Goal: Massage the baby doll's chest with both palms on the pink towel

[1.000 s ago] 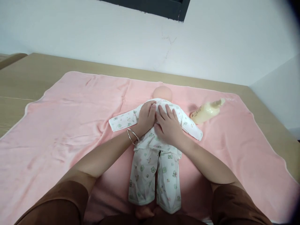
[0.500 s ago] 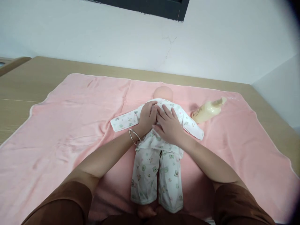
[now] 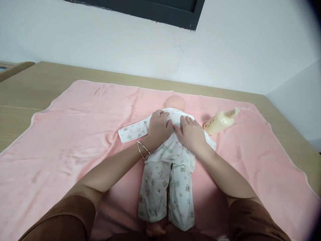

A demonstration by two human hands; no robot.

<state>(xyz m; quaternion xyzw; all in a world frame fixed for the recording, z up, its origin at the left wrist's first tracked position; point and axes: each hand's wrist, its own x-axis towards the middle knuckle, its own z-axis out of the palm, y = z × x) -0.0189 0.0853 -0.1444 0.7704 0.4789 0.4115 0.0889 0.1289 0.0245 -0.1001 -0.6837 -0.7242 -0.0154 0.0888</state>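
A baby doll [image 3: 175, 102] lies face down, its bald head toward the wall. It wears a white printed top [image 3: 173, 152] and matching trousers [image 3: 153, 194]; its feet show at the bottom edge. My left hand [image 3: 160, 127], with a bangle at the wrist, lies flat on the left side of the doll's upper back, fingers apart. On the right side of the back rests my right hand [image 3: 192, 134], fingers stretched over the shoulder and thumb pointing inward. Both palms press on the cloth without gripping it. The doll's right-hand sleeve is mostly hidden by my right hand.
Beneath the doll spreads a pink blanket [image 3: 62, 134] with wrinkles, laid on a wooden table [image 3: 82, 71]. A cream-coloured pump bottle [image 3: 220, 122] lies on its side to the right. Behind the table stands a white wall [image 3: 125, 50] with a dark frame [image 3: 165, 11].
My hands have moved apart: the right has shifted outward to the right shoulder, and the left has turned slightly with its thumb out. More of the back shows between them.
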